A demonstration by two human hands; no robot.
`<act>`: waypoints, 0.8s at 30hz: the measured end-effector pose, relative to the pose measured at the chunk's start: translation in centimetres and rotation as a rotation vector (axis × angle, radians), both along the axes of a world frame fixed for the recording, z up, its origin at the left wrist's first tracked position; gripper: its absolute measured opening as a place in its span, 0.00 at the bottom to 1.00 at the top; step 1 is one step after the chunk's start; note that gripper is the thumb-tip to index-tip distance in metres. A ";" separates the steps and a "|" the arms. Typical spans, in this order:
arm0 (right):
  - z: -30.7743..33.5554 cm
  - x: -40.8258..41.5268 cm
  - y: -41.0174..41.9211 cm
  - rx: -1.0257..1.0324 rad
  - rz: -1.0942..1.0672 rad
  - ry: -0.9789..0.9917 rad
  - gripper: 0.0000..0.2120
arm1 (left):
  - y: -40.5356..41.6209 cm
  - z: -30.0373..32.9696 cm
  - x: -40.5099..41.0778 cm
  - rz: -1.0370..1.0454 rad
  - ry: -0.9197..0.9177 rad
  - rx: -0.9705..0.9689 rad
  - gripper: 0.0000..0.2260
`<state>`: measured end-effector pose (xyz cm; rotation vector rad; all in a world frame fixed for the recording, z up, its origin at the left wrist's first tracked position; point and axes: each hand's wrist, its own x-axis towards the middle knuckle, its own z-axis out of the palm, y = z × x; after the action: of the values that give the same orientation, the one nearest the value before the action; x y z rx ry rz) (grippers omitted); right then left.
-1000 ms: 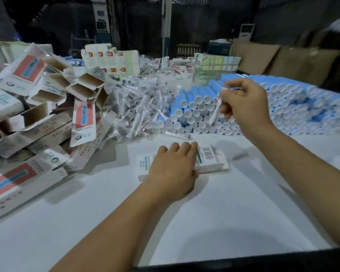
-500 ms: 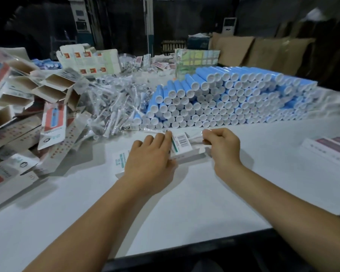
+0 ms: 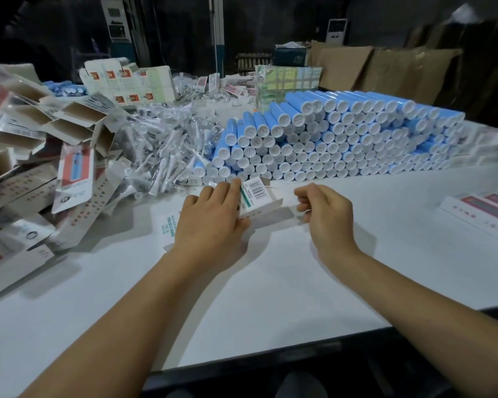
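Two hands are at the carton (image 3: 255, 193), laid just before the tube stack (image 3: 328, 145). It is pressed flat by the left hand (image 3: 210, 222), fingers straight. The right hand (image 3: 325, 216) is curled beside its open end; whether anything is pinched cannot be told. The end is probably best closed squarely while the carton is pinned.

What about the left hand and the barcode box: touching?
Touching: the head view shows the left hand lying on the barcode box, fingers across its top.

A slim white carton (image 3: 258, 193), printed with a barcode, a green stripe and green lettering, is laid flat near the middle of the worktop (image 3: 270, 288), its barcode end angled toward the far right.
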<state>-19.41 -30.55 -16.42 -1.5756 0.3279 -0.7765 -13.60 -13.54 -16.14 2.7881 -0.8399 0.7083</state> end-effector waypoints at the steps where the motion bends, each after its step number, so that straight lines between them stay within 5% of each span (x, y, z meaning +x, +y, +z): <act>1: 0.0 -0.1 0.3 -0.022 0.028 0.021 0.13 | 0.0 0.0 0.0 0.006 -0.002 -0.001 0.33; 7: -0.3 0.0 1.2 -0.056 0.140 0.044 0.07 | -0.1 -0.1 -0.2 0.016 -0.032 0.038 0.34; 16: -0.6 0.5 0.8 -0.124 0.230 0.117 0.27 | -0.2 -0.5 -1.0 -0.015 -0.064 0.112 0.34; 20: -0.3 0.3 1.3 -0.187 0.189 0.110 0.12 | -0.6 -0.6 -1.4 -0.025 -0.072 0.142 0.34; 24: -0.6 0.2 1.5 -0.342 0.144 0.096 0.13 | -0.6 -0.5 -1.6 -0.035 -0.081 0.159 0.34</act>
<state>-19.23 -29.05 -17.04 -1.9396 0.1525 -0.6699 -15.20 -14.17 -16.69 2.8923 -0.9989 0.7854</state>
